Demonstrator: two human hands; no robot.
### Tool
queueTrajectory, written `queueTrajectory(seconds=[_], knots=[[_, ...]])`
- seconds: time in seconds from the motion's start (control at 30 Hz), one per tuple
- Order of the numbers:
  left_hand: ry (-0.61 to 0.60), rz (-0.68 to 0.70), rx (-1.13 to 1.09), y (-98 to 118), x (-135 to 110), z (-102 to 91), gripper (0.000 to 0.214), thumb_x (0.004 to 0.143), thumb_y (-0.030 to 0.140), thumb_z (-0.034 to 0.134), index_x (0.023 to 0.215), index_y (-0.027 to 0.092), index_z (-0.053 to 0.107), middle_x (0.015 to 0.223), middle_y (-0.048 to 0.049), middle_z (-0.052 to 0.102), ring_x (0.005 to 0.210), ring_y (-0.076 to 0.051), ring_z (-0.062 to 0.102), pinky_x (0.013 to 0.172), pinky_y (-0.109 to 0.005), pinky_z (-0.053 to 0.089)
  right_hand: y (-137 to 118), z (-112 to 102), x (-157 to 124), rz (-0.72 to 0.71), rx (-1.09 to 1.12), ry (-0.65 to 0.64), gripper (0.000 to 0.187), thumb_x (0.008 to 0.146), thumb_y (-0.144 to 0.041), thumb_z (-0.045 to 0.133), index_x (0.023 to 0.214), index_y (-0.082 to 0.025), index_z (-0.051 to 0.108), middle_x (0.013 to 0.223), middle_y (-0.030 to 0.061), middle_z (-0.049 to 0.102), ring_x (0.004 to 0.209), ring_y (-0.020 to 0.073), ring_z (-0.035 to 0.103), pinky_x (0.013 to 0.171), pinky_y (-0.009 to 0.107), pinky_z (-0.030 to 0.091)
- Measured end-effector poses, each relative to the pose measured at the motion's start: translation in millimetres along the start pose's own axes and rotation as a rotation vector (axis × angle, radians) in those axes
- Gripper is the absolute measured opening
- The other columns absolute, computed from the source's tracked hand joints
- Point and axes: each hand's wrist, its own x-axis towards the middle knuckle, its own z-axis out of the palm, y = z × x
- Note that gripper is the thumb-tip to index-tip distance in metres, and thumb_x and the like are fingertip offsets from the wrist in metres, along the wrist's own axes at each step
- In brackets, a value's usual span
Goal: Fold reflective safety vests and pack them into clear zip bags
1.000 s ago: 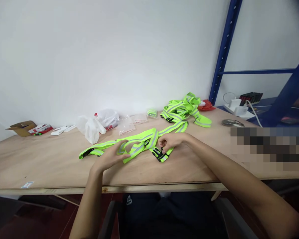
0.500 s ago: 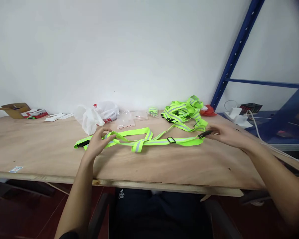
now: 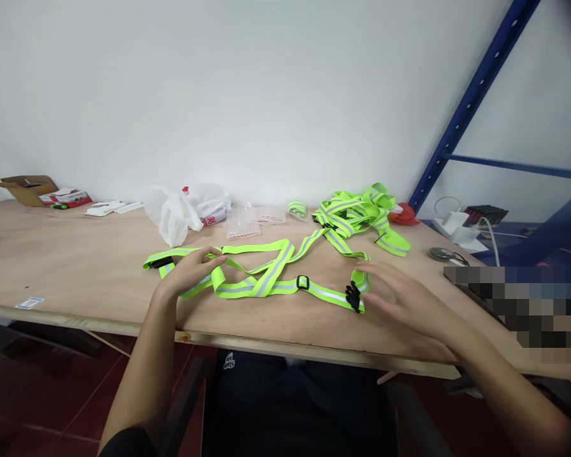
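A neon-green reflective strap harness (image 3: 266,276) lies spread on the wooden table (image 3: 76,279), with a black slider mid-strap and a black buckle (image 3: 353,296) at its right end. My left hand (image 3: 190,270) rests flat on the strap's left part, fingers apart. My right hand (image 3: 400,295) hovers just right of the black buckle, fingers stretched out and slightly blurred, holding nothing I can see. A pile of more green reflective straps (image 3: 356,216) lies behind, toward the wall.
White plastic bags (image 3: 190,212) and small clear bags (image 3: 242,225) sit near the wall. A cardboard box (image 3: 26,189) stands far left. A blue shelf frame (image 3: 476,95) rises at right, with a white charger (image 3: 452,223) and a round dark object (image 3: 440,254) beside it.
My right hand pulled the buckle end out to the right, then brought it back toward me and let it go. The strap now lies stretched out. The left hand stayed on the left part.
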Motion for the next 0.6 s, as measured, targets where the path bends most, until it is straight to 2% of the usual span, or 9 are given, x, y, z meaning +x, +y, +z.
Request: queueTrajectory(seconds=[0.1, 0.2, 0.33, 0.4, 0.5, 0.6], knots=[[-0.089, 0.008, 0.066, -3, -1, -7.8, 0.055, 0.083, 0.071, 0.054, 0.105, 0.024, 0.071, 0.088, -0.0041, 0.071, 0.083, -0.027, 0.065, 0.071, -0.032, 0.049, -21, 18, 5, -0.094, -0.003, -0.142, 0.057, 0.087, -0.045, 0.065, 0.141, -0.031, 0.056, 0.142, 0.0097, 0.059, 0.130, 0.0337, 0.056, 0.108, 0.053, 0.047], [-0.087, -0.007, 0.041, -9, -7, -15.6, 0.056, 0.081, 0.073, 0.056, 0.108, 0.026, 0.070, 0.098, -0.0043, 0.072, 0.091, -0.028, 0.066, 0.077, -0.032, 0.050, -19, 26, 4, -0.105, 0.003, -0.207, 0.047, 0.092, -0.035, 0.058, 0.138, -0.033, 0.059, 0.134, 0.0089, 0.064, 0.122, 0.0306, 0.061, 0.102, 0.050, 0.051], [-0.181, 0.014, -0.040, -16, -22, -20.2, 0.055, 0.078, 0.070, 0.061, 0.115, 0.029, 0.069, 0.109, -0.0044, 0.071, 0.098, -0.029, 0.065, 0.075, -0.032, 0.051, 0, 18, -8, 0.015, 0.015, -0.089, 0.039, 0.090, -0.039, 0.059, 0.129, -0.032, 0.065, 0.117, 0.0103, 0.064, 0.107, 0.0281, 0.064, 0.093, 0.044, 0.055], [-0.232, 0.002, -0.074, -16, -29, -20.0, 0.055, 0.075, 0.068, 0.066, 0.113, 0.028, 0.070, 0.100, -0.0051, 0.071, 0.090, -0.029, 0.065, 0.067, -0.031, 0.050, 10, 12, -16, 0.079, 0.011, 0.031, 0.038, 0.088, -0.046, 0.062, 0.122, -0.031, 0.067, 0.112, 0.0108, 0.060, 0.103, 0.0281, 0.064, 0.090, 0.043, 0.055], [-0.287, -0.010, -0.089, -12, -36, -17.6, 0.050, 0.072, 0.066, 0.070, 0.102, 0.026, 0.072, 0.077, -0.0031, 0.066, 0.073, -0.025, 0.062, 0.055, -0.027, 0.044, 28, 7, -30, 0.123, -0.014, 0.172, 0.029, 0.085, -0.055, 0.063, 0.098, -0.030, 0.071, 0.105, 0.0101, 0.058, 0.100, 0.0291, 0.063, 0.088, 0.043, 0.054], [-0.300, 0.022, -0.124, -8, -37, -13.3, 0.047, 0.076, 0.065, 0.067, 0.099, 0.025, 0.070, 0.062, 0.0010, 0.053, 0.057, -0.018, 0.050, 0.047, -0.024, 0.034, 47, 4, -43, 0.111, -0.068, 0.172, 0.028, 0.087, -0.055, 0.060, 0.084, -0.029, 0.067, 0.105, 0.0101, 0.059, 0.100, 0.0295, 0.063, 0.087, 0.043, 0.054]])
